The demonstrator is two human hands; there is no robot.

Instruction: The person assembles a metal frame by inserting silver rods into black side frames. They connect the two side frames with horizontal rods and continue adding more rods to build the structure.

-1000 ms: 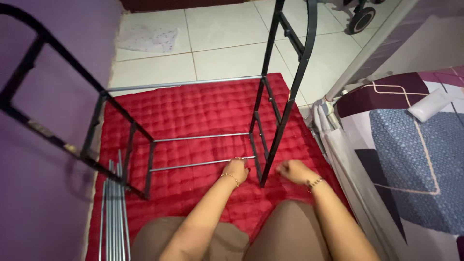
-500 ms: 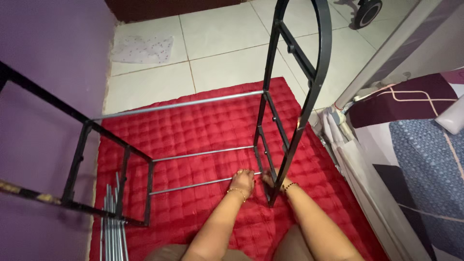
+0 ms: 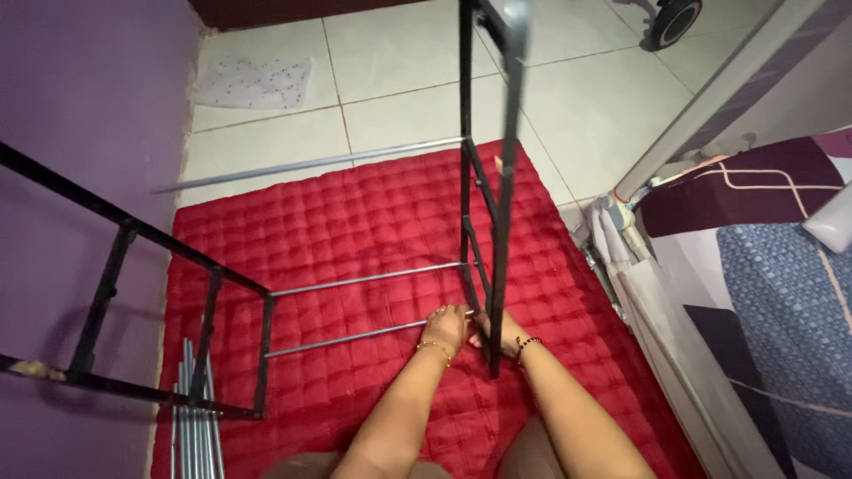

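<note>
Grey metal showed between the fingers of the left hand, which were curled together around the near end of a thin silver crossbar just where it met the upright black metal side frame. The right hand sat on the other side of that frame's lower post, touching it, its fingers partly hidden behind the bar; whether they were clamped on the post or only pressed against it could not be told. Each wrist wore a thin beaded bracelet.

The crossbar ran leftward, low over a red quilted mat, to a second black metal side frame that leaned near the purple wall. A second silver rod lay parallel just beyond the first, and a third, longer one spanned the far edge of the mat. A bundle of loose silver rods lay at the mat's left edge. Beyond the mat was pale tiled floor; to the right stood a bed with a patterned blue and maroon cover.
</note>
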